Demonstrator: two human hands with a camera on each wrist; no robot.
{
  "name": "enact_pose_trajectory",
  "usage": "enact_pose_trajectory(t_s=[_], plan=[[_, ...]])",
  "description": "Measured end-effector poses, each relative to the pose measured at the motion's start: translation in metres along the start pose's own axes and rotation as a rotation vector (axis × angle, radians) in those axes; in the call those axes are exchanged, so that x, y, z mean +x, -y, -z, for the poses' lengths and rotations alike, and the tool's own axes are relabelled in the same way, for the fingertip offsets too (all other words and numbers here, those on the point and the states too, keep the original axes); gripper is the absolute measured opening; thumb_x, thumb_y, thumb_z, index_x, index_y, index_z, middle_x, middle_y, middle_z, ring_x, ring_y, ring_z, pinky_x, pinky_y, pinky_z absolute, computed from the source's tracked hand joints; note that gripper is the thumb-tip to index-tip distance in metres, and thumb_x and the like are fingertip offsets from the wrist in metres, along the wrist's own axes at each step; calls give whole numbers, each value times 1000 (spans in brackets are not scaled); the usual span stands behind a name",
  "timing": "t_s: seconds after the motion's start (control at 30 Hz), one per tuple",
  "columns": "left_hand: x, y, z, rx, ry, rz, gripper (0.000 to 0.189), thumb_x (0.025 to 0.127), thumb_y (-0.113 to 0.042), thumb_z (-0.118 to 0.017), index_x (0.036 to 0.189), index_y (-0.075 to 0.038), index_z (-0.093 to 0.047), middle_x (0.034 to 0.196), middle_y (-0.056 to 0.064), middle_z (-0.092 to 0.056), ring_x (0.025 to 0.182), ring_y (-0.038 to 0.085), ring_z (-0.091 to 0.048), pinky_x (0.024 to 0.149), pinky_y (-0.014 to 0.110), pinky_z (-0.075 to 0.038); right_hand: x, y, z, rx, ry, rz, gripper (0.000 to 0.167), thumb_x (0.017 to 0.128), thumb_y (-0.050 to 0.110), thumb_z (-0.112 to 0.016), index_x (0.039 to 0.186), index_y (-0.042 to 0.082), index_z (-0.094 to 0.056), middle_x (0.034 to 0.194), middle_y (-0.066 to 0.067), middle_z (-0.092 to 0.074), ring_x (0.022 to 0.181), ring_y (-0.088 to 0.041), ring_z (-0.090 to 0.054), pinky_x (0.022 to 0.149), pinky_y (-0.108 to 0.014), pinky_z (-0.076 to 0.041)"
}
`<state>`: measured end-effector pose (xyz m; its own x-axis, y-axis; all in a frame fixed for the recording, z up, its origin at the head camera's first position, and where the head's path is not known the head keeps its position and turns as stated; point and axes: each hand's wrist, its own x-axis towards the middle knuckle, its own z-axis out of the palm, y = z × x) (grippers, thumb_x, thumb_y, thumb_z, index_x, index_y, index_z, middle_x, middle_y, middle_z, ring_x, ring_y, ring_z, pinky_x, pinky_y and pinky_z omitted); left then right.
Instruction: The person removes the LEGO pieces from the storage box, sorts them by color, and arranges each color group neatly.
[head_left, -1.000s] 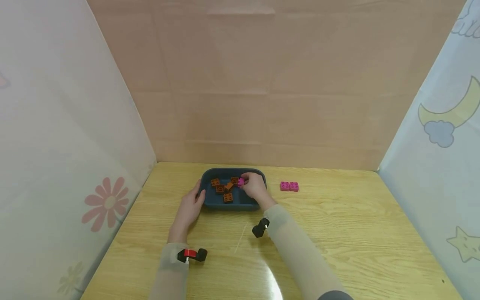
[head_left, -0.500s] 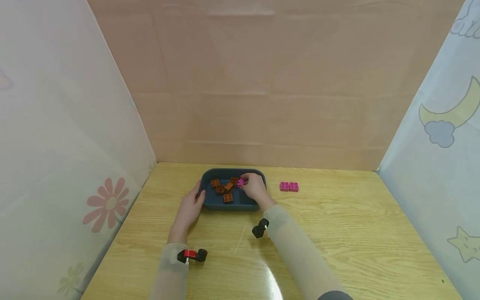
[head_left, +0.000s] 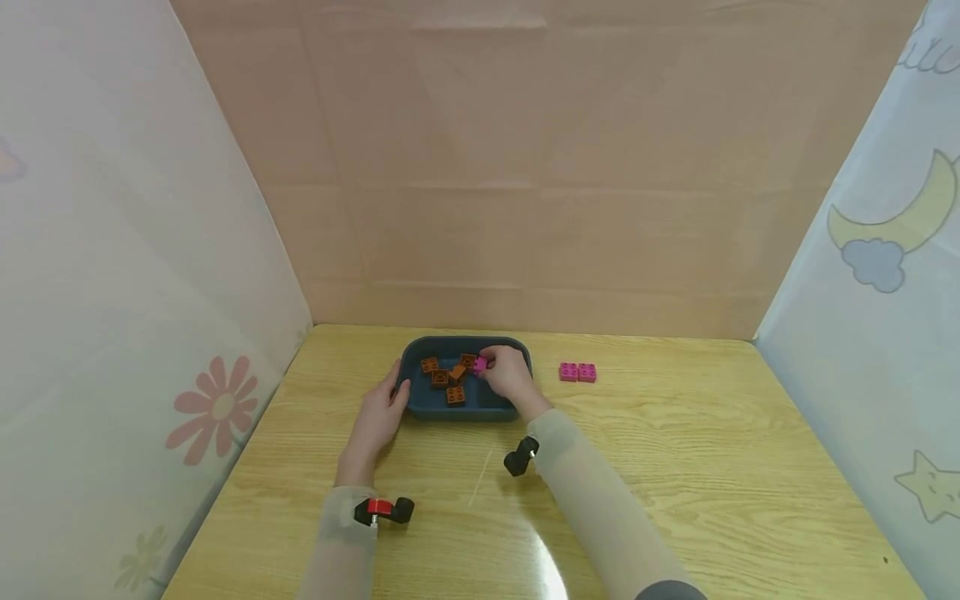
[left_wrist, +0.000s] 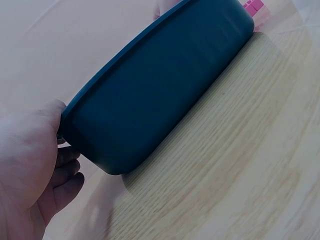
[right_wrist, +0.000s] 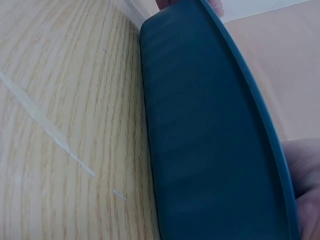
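A dark blue-green plastic tray sits on the table with several orange-brown toy building bricks inside. My left hand holds the tray's left end, thumb at the rim; in the left wrist view that hand has its other fingers by the end wall. Reaching into the tray's right part, my right hand pinches a pink brick between thumb and fingers, right beside an orange-brown brick. The tray's front wall hides most of the right hand in the right wrist view.
Two pink bricks lie side by side on the wooden table, right of the tray. A brown paper backdrop stands behind, with patterned cloth walls at the left and right.
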<state>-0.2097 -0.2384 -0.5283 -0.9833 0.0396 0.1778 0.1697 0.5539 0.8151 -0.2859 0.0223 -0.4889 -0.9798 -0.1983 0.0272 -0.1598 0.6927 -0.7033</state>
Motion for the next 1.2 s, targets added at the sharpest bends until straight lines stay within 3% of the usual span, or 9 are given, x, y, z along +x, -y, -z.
enact_pose_trajectory(t_s=[0.43, 0.73, 1.03, 1.2], plan=[[1, 3, -1, 20, -8, -13, 60, 115, -25, -51, 166, 1, -34, 167, 21, -40, 150, 40, -43, 119, 56, -41, -5, 2, 3, -30, 25, 56, 41, 97, 17, -81, 133, -1, -73, 122, -15, -76, 110, -28, -73, 97, -46, -60], [2, 2, -1, 20, -13, -17, 60, 115, -27, -50, 166, 0, -35, 166, 22, -41, 149, 42, -45, 118, 57, -42, -7, 3, 13, 41, 8, 88, 45, 95, 15, -83, 135, -2, -72, 117, -14, -77, 105, -28, -74, 92, -43, -62], [1, 3, 0, 27, -11, -15, 60, 115, -27, -50, 166, 0, -34, 166, 22, -41, 149, 41, -44, 119, 57, -41, -11, -5, 26, 149, 15, 60, 48, 92, 11, -80, 138, 2, -71, 119, -12, -75, 104, -25, -73, 81, -39, -62], [0, 2, 0, 34, -14, -22, 60, 116, -30, -49, 166, 0, -35, 167, 22, -40, 149, 41, -44, 119, 57, -41, -18, -8, 35, 206, 8, 45, 45, 93, 15, -81, 136, 6, -73, 117, -9, -75, 105, -25, -72, 82, -38, -63]])
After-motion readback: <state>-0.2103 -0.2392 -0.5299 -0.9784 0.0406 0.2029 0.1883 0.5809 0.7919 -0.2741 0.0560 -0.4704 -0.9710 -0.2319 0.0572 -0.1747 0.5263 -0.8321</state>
